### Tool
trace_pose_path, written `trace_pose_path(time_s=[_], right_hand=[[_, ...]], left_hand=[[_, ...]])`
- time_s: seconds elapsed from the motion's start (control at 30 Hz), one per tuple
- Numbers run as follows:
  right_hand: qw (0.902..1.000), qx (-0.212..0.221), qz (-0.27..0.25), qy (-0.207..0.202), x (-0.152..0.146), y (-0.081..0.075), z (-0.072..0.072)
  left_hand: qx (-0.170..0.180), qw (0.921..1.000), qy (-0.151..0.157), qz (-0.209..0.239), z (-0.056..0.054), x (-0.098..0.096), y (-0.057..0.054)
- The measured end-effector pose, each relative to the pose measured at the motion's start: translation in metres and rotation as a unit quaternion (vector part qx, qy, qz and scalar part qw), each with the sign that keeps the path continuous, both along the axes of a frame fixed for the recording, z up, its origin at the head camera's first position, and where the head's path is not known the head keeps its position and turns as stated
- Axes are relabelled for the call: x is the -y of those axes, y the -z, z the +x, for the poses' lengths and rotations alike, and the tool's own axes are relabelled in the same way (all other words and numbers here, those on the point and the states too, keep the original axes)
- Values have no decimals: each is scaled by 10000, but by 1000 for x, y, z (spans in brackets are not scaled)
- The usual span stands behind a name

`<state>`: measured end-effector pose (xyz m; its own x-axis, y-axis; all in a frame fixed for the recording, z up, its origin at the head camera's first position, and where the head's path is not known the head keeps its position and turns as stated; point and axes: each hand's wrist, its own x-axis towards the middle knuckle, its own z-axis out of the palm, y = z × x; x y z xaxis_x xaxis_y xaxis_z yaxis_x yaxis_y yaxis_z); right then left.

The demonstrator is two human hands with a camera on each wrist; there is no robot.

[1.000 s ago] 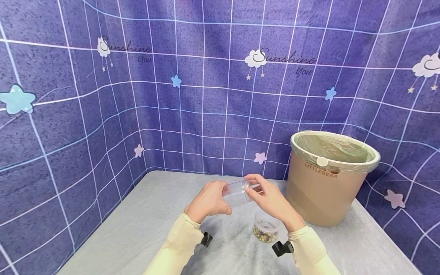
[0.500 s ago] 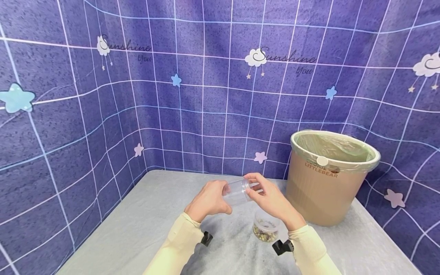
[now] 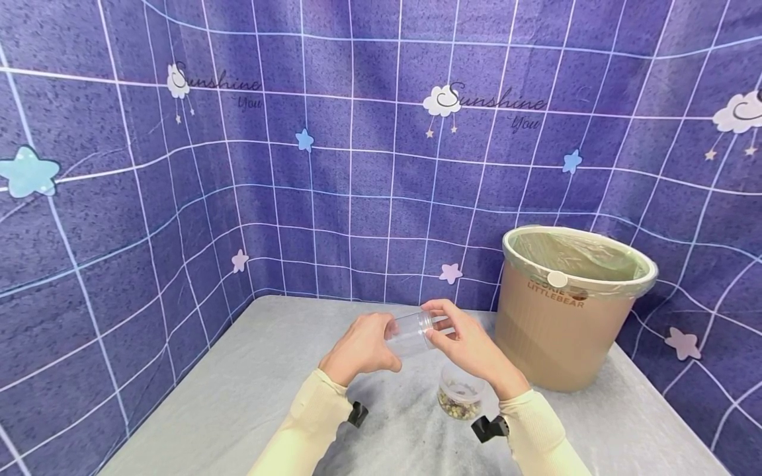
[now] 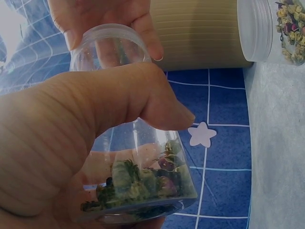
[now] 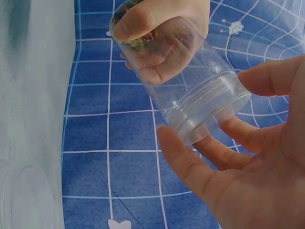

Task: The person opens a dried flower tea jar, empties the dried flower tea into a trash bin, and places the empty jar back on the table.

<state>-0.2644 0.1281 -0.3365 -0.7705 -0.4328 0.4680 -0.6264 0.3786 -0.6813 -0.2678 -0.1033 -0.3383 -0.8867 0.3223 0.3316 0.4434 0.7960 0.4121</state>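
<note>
Tilted above the table is a clear plastic jar [image 3: 409, 335], its ringed mouth end pointing right and up. Dried flower buds [image 4: 138, 183], greenish and dark red, lie in its bottom in the left wrist view. My left hand [image 3: 364, 347] grips the jar's body toward the base, thumb across the near side. At the other end, my right hand [image 3: 461, 340] holds the mouth end between thumb and fingers, as the right wrist view shows. A second clear jar [image 3: 461, 391] stands upright on the table below my right hand, with yellowish and dark dried flowers in its lower part.
A tan bin [image 3: 565, 330] with a pale rim and a greenish liner stands at the right, beyond my right hand. The grey table [image 3: 238, 383] meets a blue grid-patterned curtain [image 3: 369, 165] at the back and sides.
</note>
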Motion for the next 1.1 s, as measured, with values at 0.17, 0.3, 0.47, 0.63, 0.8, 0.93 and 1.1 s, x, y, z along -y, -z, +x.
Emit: trace_pose_path(time_s=[0.17, 0.3, 0.47, 0.63, 0.8, 0.93, 1.1], right_hand=[[10000, -87, 0, -13, 0, 1, -2], [10000, -55, -31, -7, 1, 0, -1], [10000, -4, -59, -24, 1, -1, 0], [9998, -158, -79, -89, 2, -1, 1], [9995, -290, -60, -105, 1, 0, 0], [9995, -286, -51, -95, 0, 0, 0], [9994, -306, -50, -135, 1, -1, 1]], left_hand=[[-20, 10000, 10, 7, 0, 0, 0], [-32, 10000, 15, 16, 0, 1, 1], [-42, 10000, 9, 4, -1, 1, 2], [-47, 10000, 17, 2, -1, 1, 2], [-51, 10000, 9, -12, -1, 1, 2], [-84, 10000, 17, -24, -1, 1, 2], [-68, 10000, 21, 2, 0, 1, 1]])
